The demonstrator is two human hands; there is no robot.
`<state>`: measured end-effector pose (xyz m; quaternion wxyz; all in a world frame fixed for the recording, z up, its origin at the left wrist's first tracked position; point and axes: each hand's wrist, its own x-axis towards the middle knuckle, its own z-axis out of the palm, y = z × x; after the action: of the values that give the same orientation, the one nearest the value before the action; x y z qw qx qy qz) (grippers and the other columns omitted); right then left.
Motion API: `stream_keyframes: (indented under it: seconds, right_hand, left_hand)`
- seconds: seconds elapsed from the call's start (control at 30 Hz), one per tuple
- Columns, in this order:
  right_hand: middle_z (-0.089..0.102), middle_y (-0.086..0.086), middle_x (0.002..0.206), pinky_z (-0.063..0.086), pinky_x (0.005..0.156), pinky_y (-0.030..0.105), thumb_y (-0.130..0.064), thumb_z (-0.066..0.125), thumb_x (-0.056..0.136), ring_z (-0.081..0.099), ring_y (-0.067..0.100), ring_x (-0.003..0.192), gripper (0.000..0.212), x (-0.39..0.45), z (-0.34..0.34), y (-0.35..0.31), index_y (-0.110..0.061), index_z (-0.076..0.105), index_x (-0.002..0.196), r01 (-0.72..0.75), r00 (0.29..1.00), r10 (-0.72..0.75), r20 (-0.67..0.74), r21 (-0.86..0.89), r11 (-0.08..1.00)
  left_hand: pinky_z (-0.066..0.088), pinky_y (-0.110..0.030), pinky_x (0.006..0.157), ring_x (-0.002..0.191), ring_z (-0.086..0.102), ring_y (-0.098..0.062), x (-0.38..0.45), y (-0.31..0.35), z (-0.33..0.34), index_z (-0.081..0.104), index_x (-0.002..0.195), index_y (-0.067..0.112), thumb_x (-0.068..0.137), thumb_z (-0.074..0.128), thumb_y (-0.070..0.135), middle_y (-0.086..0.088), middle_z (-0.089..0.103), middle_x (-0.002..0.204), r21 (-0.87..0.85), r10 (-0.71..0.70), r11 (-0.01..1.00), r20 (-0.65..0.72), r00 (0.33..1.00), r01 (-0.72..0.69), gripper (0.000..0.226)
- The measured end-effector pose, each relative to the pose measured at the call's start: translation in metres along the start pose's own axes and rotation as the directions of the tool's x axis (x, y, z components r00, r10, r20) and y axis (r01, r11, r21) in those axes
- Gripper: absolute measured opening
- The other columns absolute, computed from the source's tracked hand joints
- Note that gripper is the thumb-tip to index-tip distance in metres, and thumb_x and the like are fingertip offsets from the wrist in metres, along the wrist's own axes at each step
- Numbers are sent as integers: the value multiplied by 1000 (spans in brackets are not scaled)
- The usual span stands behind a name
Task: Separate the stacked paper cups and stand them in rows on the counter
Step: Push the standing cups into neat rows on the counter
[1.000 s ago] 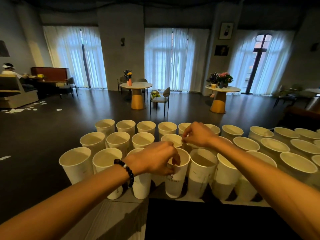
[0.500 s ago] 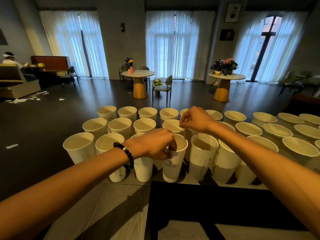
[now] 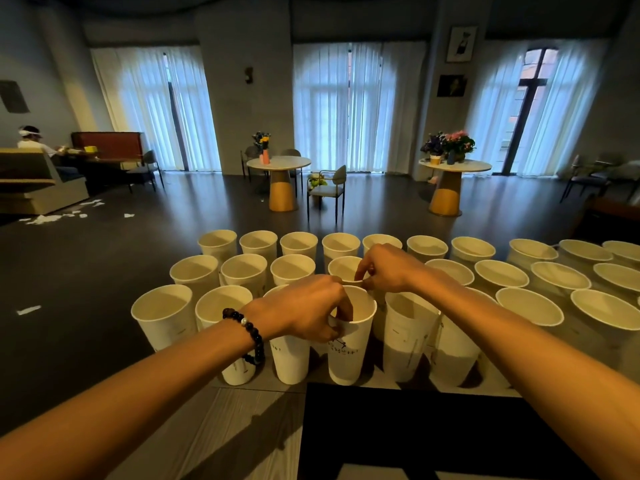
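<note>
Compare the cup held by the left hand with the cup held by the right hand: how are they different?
The left hand pinches the front-row cup at its near rim, a finger inside; the right hand pinches the middle-row cup at its right rim. The front-row cup shows its whole wall, with dark print; the middle-row cup shows mainly its opening. Both are pale, upright and open-topped.

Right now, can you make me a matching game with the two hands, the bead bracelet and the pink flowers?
Things:
1. left hand
2. right hand
3. bead bracelet
4. pink flowers

Where:
A. on a far round table
B. pinching the rim of a front-row cup
C. around the left wrist
D. at the rim of a middle-row cup

Pairs: 1-B, 2-D, 3-C, 4-A
</note>
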<state>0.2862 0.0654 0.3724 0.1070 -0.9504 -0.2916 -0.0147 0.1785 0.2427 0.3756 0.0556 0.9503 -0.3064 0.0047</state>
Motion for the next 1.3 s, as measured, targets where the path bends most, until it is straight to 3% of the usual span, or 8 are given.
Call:
stream_keyframes:
  seconds: [0.1, 0.17, 0.47, 0.87, 1.0, 1.13, 1.23, 1.3]
  right_hand:
    - [73, 2, 108, 58, 76, 26, -20, 70, 88, 68, 15, 87, 22, 2, 5, -1, -20, 75, 110, 11, 1000, -11, -7, 45, 999]
    - [73, 2, 109, 59, 79, 28, -17, 70, 89, 68, 15, 87, 23, 4, 7, -1, -21, 74, 110, 20, 1000, -19, -15, 55, 998]
    - [73, 2, 110, 59, 79, 27, -16, 69, 89, 69, 15, 87, 24, 6, 9, -1, -20, 74, 112, 45, 999, -43, -27, 77, 996]
    - [73, 2, 106, 58, 76, 25, -16, 72, 86, 68, 15, 86, 23, 0, 11, 0, -19, 75, 109, 73, 994, -65, -82, 92, 993]
    - [71, 2, 102, 49, 64, 16, -22, 75, 84, 63, 11, 78, 30, -1, 10, 1, -22, 72, 115, 73, 993, -64, -102, 87, 994]
    - [66, -5, 88, 53, 64, 22, -24, 80, 79, 61, 10, 74, 39, -11, -9, 6, -27, 69, 116, 95, 984, -76, -160, 117, 989]
    - [67, -5, 88, 58, 70, 29, -23, 75, 83, 62, 11, 77, 23, -25, -29, 26, -26, 73, 106, 45, 977, -7, -212, 174, 984]
    - [71, -2, 91, 60, 74, 35, -22, 75, 84, 65, 12, 80, 18, -37, -37, 47, -25, 74, 102, -21, 970, 71, -231, 214, 977]
  left_hand:
    - [37, -12, 64, 86, 51, -8, -1, -2, 0, 75, 112, 23, 86, 74, 30, 9, 55, 100, 12, 13, 1000, -29, 1000, -12, 27]
    - [35, -11, 64, 86, 50, -7, -2, -3, 1, 75, 112, 24, 86, 74, 30, 8, 58, 103, 17, 20, 1000, -42, 999, -20, 27]
    - [36, -13, 64, 88, 51, -7, -3, -6, -2, 76, 111, 23, 88, 72, 31, 3, 66, 107, 42, 35, 999, -46, 998, -33, 25]
    - [35, -14, 62, 88, 52, -9, 0, -3, -2, 75, 112, 26, 83, 76, 35, 10, 50, 98, 45, -11, 999, -18, 1000, 12, 30]
    - [39, -15, 63, 83, 52, -7, 0, -3, -7, 74, 109, 29, 78, 75, 52, 12, 51, 98, 22, -7, 1000, -73, 997, 9, 38]
    - [41, -13, 66, 86, 53, -4, -1, 0, -21, 72, 105, 32, 77, 69, 66, 15, 56, 99, -19, 5, 1000, -168, 986, -8, 43]
    - [47, -17, 69, 88, 57, -1, 4, 10, -27, 75, 101, 28, 83, 69, 55, 15, 64, 96, -97, -2, 995, -310, 951, -30, 33]
    - [51, -24, 75, 95, 56, -3, 13, 22, -22, 74, 107, 25, 86, 68, 48, 11, 69, 102, -47, 59, 996, -365, 929, -82, 32]
